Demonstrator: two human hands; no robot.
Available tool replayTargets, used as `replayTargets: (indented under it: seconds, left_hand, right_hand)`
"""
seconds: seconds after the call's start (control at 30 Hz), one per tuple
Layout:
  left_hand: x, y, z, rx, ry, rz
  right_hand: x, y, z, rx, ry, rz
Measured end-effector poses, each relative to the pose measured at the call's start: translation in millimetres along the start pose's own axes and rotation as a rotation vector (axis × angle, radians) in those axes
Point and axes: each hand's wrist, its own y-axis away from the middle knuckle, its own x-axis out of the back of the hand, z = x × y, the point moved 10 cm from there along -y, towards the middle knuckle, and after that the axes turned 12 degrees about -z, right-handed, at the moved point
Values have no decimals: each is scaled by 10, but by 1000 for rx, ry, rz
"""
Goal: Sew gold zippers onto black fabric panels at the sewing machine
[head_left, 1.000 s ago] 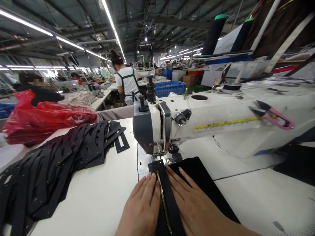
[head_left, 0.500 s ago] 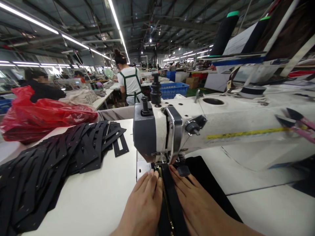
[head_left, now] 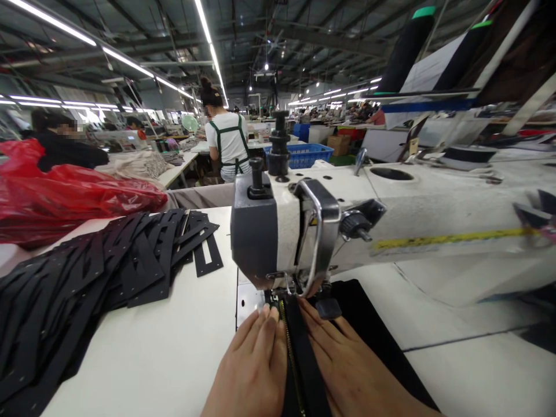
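Note:
A black zipper strip with brass-coloured teeth point(head_left: 292, 358) runs from the bottom edge up to the needle area of the sewing machine point(head_left: 256, 231). My left hand point(head_left: 254, 362) lies flat along its left side, fingers straight and fingertips close to the presser foot point(head_left: 289, 292). On the right side my right hand point(head_left: 343, 359) is spread flat against the black fabric edge beside the teeth, its fingertips partly under the machine's parts. Black fabric point(head_left: 373, 324) extends out to the right beneath that hand. The needle tip is hidden.
Many black slotted strips point(head_left: 143, 260) lie overlapped on the white table point(head_left: 143, 353) at left. A red plastic bag point(head_left: 78, 194) sits behind them. Dark-handled snips point(head_left: 527, 215) rest by the machine arm. Thread cones point(head_left: 406, 55) stand upper right. A co-worker point(head_left: 228, 136) stands ahead.
My view has shifted slightly, so the machine head looks a little larger and the strips sit further left. Both hands stay on either side of the zipper strip.

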Motion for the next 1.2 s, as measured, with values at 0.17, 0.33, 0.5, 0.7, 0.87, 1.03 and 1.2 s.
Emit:
replayTargets:
  seconds: [0.17, 0.33, 0.5, 0.7, 0.87, 1.03, 1.2]
  left_hand:
    - [-9, -18, -5, 3, 14, -14]
    - [39, -25, -25, 43, 33, 17]
    - [129, -23, -26, 37, 46, 85]
    - [57, -17, -28, 6, 25, 34]
    - [95, -25, 7, -12, 29, 66]
    - [30, -36, -10, 1, 72, 5]
    - [30, -68, -50, 13, 119, -27]
  right_hand:
    - [-9, -31, -9, 4, 21, -39]
    - [17, -70, -30, 31, 73, -44]
    - [35, -58, -27, 34, 51, -10]
    - [16, -50, -34, 10, 27, -33]
    - [74, -43, -8, -47, -120, -111]
    - [98, -39, 7, -95, -201, -178]
    - [100, -33, 29, -123, -219, -167]
